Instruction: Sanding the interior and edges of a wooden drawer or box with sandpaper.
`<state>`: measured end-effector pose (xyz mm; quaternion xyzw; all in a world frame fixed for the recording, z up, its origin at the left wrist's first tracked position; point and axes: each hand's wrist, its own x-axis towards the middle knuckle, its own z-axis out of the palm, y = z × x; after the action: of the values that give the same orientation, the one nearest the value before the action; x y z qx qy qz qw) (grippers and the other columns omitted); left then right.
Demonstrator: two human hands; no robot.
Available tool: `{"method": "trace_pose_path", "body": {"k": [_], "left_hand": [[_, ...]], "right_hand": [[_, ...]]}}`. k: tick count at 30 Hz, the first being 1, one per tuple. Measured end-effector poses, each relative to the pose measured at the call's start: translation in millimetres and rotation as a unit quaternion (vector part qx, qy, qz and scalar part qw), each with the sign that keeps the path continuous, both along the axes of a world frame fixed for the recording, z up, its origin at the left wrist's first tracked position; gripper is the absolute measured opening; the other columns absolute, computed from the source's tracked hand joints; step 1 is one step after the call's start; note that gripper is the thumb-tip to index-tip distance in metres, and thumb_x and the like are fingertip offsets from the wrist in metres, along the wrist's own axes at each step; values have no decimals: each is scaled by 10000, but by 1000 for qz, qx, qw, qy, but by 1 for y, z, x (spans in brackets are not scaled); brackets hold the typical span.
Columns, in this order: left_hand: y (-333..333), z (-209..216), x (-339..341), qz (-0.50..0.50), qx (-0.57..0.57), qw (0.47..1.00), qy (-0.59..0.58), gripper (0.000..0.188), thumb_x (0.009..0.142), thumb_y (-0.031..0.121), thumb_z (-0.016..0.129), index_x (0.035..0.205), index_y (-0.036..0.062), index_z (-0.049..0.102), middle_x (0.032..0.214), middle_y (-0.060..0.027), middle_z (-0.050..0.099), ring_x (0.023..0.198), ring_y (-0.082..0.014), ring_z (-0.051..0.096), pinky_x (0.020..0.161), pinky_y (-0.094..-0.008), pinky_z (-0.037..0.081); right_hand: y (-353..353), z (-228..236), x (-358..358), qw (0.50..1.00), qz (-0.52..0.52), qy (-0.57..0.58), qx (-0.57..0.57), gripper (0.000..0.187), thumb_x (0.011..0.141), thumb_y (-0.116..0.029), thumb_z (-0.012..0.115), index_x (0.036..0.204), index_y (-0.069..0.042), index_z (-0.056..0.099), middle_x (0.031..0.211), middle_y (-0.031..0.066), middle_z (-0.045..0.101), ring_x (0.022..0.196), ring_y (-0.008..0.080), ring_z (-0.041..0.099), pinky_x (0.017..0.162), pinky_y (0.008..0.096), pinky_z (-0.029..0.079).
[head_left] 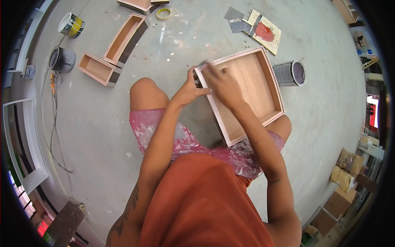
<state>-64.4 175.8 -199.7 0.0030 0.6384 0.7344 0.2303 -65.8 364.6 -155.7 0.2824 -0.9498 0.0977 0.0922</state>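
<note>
A shallow wooden drawer [253, 82] with pale pinkish rim edges lies tilted across my lap, its open side facing up. My left hand [190, 89] grips its left side near the far corner, the thumb over the rim and the fingers outside. My right hand [224, 85] is at that same far left corner, fingers bent down on the rim and blurred by motion. Something dark grey shows at its fingertips, too smeared to name.
Two narrow wooden boxes [110, 51] stand at the far left, near a tape roll [163, 14]. Paint cans [74, 26] stand on the left, and a grey-stained can [284, 73] lies beside the drawer. Grey sheets [235, 18] and a board with red filler [271, 37] lie far right.
</note>
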Motion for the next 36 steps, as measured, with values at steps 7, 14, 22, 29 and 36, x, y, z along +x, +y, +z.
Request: {"method": "trace_pose_path", "body": {"k": [7,14,22,29,36], "left_hand": [[5,-3,2,3,-22,1000,21,1167,788,155,913,1608,-8,99,1465,-228,458,1256,-310,588,1048,-403,524],[7,-1,0,-8,-23,999,36,1131,800,132,899,1606,-6,117,1439,-207,495,1212,-288,606,1037,-402,522],[8,0,-1,6,-48,998,33,1157,804,141,892,1615,-15,82,1458,-239,494,1243,-302,603,1038,-410,526],[9,-5,-3,-9,-55,997,45,1127,810,150,892,1597,-21,103,1447,-235,497,1191,-295,629,1031,-399,527],[13,-5,-6,-14,-74,995,60,1125,808,169,896,1594,-21,114,1399,-227,531,1181,-283,630,998,-387,541]], "right_hand": [[33,6,-10,997,-52,-20,47,685,845,-47,617,1512,-184,546,1599,-16,478,933,320,605,813,413,582],[26,10,-17,999,17,-12,38,667,878,-58,586,1528,-196,533,1619,-43,454,996,315,599,858,382,578],[22,13,-17,999,28,-18,28,667,863,-50,604,1511,-198,553,1602,-60,472,955,306,595,835,379,592],[6,21,-13,998,43,-37,32,643,883,-49,578,1505,-212,557,1599,-79,476,958,296,595,871,377,587],[5,13,-13,999,36,-21,26,690,854,-76,635,1523,-218,542,1612,-57,461,988,304,610,889,407,589]]}}
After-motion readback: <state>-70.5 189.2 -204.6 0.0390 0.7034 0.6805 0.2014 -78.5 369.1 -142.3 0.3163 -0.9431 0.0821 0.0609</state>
